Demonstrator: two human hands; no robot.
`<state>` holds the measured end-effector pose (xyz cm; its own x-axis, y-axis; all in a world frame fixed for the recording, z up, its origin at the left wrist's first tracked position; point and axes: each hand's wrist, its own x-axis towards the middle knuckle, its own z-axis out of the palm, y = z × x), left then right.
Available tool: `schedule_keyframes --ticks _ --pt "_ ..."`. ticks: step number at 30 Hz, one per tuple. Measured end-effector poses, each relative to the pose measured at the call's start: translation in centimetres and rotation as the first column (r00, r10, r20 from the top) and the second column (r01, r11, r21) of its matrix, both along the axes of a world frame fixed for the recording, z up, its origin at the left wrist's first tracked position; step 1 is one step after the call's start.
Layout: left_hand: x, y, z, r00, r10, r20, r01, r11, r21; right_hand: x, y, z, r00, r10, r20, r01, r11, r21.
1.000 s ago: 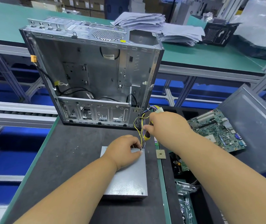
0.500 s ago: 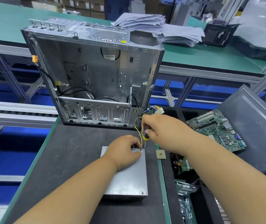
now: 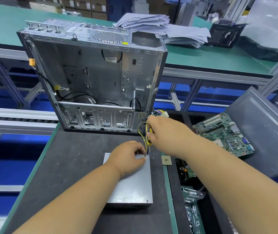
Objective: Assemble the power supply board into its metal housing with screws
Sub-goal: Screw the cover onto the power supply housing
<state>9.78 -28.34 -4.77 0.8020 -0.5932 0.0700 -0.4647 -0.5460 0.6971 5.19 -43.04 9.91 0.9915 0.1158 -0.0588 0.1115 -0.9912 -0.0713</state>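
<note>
My left hand presses the power supply housing; right-hand fingers curl around a yellow-handled screwdriver at its corner.

Both our forearms reach forward: left hand down low with fingers curled, right hand higher, fingers bent in a grip.
</note>
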Motion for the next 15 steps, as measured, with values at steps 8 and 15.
schedule_keyframes --ticks 8,15 --pt "0.0 0.0 0.0 1.000 0.007 -0.007 -0.007 1.000 0.008 -0.3 -0.1 0.5 0.996 0.072 -0.055 -0.072 0.997 -0.003" --pt "-0.1 0.0 0.1 1.000 0.006 -0.015 -0.006 1.000 0.006 0.0 0.3 -0.6 0.997 -0.062 0.045 0.065 0.995 -0.074"
